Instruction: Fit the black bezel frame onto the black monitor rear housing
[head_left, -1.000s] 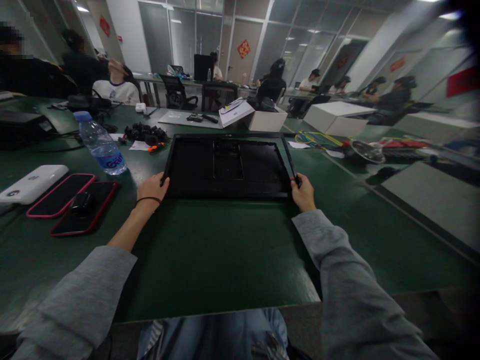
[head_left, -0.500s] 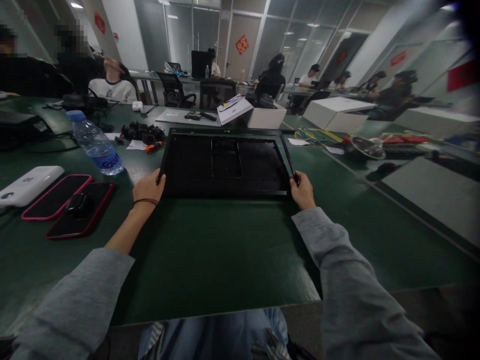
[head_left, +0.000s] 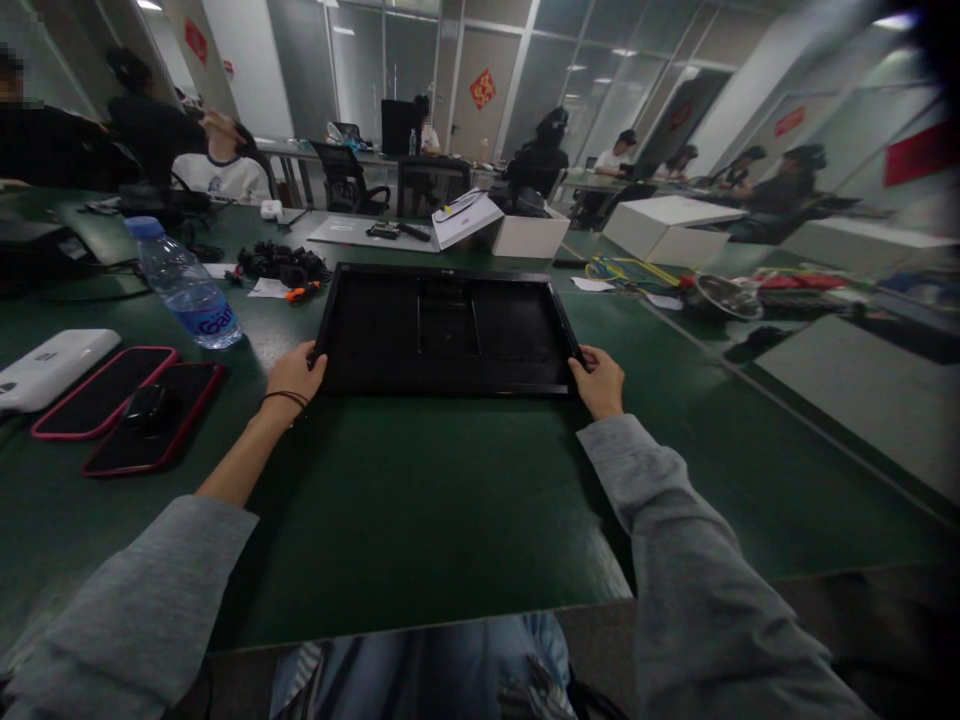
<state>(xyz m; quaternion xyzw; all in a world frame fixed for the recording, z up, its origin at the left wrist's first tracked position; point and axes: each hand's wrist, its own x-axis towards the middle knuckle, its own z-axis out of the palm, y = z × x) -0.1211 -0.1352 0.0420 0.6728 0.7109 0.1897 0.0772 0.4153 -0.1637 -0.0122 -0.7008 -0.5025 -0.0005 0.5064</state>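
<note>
A black monitor frame (head_left: pixel 442 389), a thin rectangular bezel, lies over a black monitor back cover (head_left: pixel 367 330) on the green table. The cover has a rectangular recess in its middle, seen through the frame's opening. My left hand (head_left: pixel 295 372) is closed on the near left corner, thumb on top and fingertips hidden by the edge. At the near right corner my right hand (head_left: pixel 600 382) pinches the rim in the same way. Whether my fingers also touch the cover underneath, I cannot tell.
On the left are a water bottle (head_left: pixel 187 290), a white power bank (head_left: pixel 64 370) and two red-edged phones (head_left: pixel 161 430). Black cables (head_left: pixel 281 262) and white boxes (head_left: pixel 529 232) stand behind. Coloured cables, a metal bowl (head_left: pixel 724 297) and a grey panel (head_left: pixel 862 390) are on the right.
The frame's right side has shifted slightly left and down onto the cover; the gap showing green table at the right has closed. Both hands keep their hold.
</note>
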